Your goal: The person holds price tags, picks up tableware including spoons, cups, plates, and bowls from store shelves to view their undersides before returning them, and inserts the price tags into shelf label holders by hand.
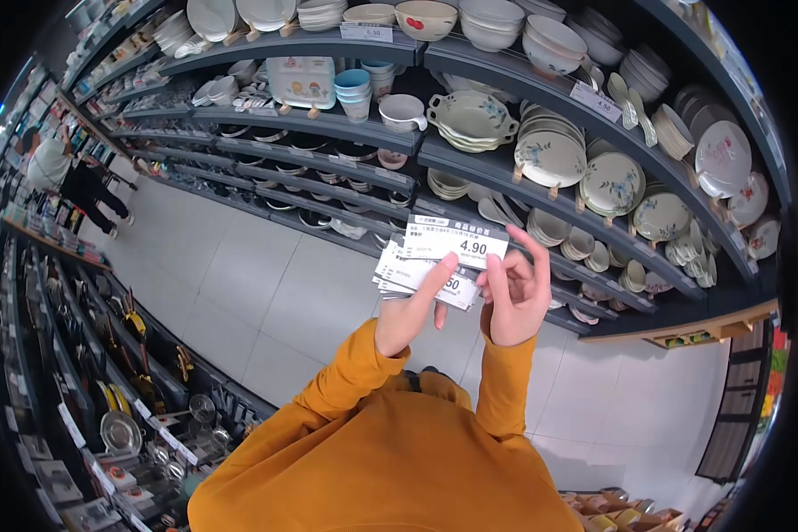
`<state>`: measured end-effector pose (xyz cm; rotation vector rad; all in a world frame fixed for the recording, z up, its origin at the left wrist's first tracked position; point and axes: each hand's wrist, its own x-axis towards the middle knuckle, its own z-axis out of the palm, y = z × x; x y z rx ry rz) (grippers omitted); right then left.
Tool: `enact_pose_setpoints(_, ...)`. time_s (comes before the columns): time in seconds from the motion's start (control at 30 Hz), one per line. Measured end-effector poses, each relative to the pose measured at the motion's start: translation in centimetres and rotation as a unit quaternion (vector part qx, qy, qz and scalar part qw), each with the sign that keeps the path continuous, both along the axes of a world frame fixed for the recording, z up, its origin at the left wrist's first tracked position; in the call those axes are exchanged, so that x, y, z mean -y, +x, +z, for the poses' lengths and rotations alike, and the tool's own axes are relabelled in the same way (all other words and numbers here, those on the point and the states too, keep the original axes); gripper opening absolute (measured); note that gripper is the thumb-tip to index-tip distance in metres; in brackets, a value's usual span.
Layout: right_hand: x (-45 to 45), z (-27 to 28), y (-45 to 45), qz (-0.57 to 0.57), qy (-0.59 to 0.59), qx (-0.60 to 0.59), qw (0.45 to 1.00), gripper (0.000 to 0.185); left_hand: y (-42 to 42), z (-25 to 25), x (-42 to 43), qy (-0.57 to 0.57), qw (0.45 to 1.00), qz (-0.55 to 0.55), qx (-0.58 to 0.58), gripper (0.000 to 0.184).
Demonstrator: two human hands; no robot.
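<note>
A small stack of white price tags (pixel 399 270) is in my left hand (pixel 408 321), with the thumb pressed on top. At the front of the stack lies a price tag printed 4.90 (pixel 452 241). My right hand (pixel 516 297) pinches that tag's right side, thumb on its lower corner and index finger at its edge. Partly covered under it, another tag shows 50. Both hands are raised over the aisle, in front of the tableware shelves (pixel 346 129).
Ahead, the shelves hold patterned plates (pixel 550 160), bowls (pixel 492 22), blue cups (pixel 353 93) and a handled dish (pixel 472 120). Kitchen utensils, including a strainer (pixel 121 432), line a rack at left. Another person (pixel 62 168) stands farther down the tiled aisle (pixel 266 284).
</note>
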<state>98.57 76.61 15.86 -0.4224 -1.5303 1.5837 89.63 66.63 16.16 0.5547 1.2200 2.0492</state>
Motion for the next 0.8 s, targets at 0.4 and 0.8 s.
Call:
enact_pose_setpoints(0.4,7.3,1.8,-9.0,-0.06,0.042,-0.028,0.997,0.038,-9.1,1.8,6.6,0.011,1.0,0.007,-0.017,0.017)
enact_pose_setpoints(0.8,11.4,1.6,-13.5,-0.105,0.065,-0.015,0.992,0.038,-14.2,1.4,10.2,0.02,1.0,-0.013,0.003,0.017)
